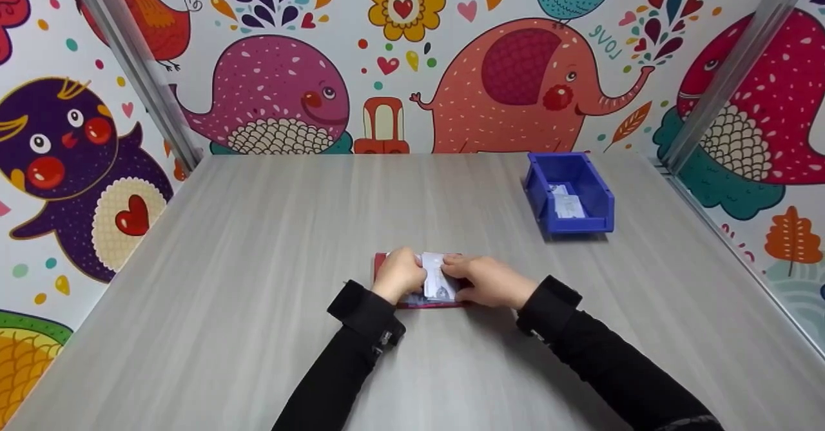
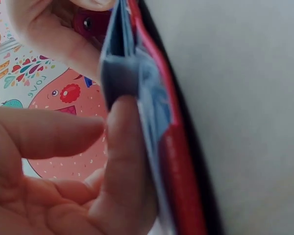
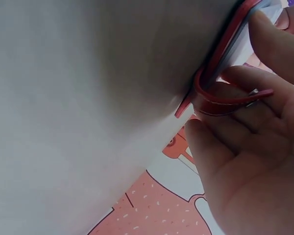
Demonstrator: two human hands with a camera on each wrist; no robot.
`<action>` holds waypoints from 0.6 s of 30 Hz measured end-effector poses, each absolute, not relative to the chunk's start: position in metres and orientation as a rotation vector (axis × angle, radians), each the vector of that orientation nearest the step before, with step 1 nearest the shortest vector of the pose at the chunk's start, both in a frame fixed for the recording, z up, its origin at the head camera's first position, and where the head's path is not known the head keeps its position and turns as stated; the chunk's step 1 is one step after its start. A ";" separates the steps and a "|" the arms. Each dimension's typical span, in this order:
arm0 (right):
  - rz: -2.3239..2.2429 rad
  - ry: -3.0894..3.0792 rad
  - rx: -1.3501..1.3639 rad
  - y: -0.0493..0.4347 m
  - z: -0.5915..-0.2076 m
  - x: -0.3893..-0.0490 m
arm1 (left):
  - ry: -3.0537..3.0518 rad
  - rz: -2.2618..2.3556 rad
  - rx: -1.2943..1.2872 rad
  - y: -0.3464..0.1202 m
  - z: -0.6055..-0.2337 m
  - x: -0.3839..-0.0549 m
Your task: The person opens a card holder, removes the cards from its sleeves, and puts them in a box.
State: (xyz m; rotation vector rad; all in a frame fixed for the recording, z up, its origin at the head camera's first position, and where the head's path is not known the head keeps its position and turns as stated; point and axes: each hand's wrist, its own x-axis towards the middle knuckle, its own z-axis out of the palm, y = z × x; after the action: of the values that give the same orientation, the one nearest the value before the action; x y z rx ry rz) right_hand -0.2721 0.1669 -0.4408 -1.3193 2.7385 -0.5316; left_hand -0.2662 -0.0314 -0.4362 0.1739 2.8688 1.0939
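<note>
A red card holder (image 1: 419,305) lies open on the table, with clear sleeves (image 2: 152,93) fanned slightly apart. A white card (image 1: 436,279) with grey print shows on its right part, between the hands. My left hand (image 1: 403,274) is at the holder's left part with curled fingers; in the left wrist view a fingertip presses at the mouth of a sleeve. My right hand (image 1: 493,281) holds the right edge, fingers on the white card. In the right wrist view the thumb lies on the sleeves, and a red strap (image 3: 225,105) with a metal snap loops beside the fingers.
A blue open-front bin (image 1: 580,225) stands at the back right of the table, with several white cards (image 1: 568,206) inside. Printed cartoon panels (image 1: 399,64) and metal posts (image 1: 132,64) bound the back and sides. The table (image 1: 258,238) has a pale wood-grain top.
</note>
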 end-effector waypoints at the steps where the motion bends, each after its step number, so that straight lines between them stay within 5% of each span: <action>1: -0.533 2.736 -1.313 0.167 -0.441 -0.272 | 2.869 1.090 0.169 -0.032 -0.437 -0.267; 18: -0.540 2.731 -1.329 0.166 -0.442 -0.274 | 2.868 1.071 0.162 -0.033 -0.436 -0.268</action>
State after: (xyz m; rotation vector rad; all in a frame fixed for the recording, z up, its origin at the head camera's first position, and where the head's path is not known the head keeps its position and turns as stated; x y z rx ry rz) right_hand -0.2736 0.1658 -0.4417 -1.3295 2.7313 -0.5398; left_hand -0.2684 -0.0334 -0.4359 0.1615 2.8675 1.0706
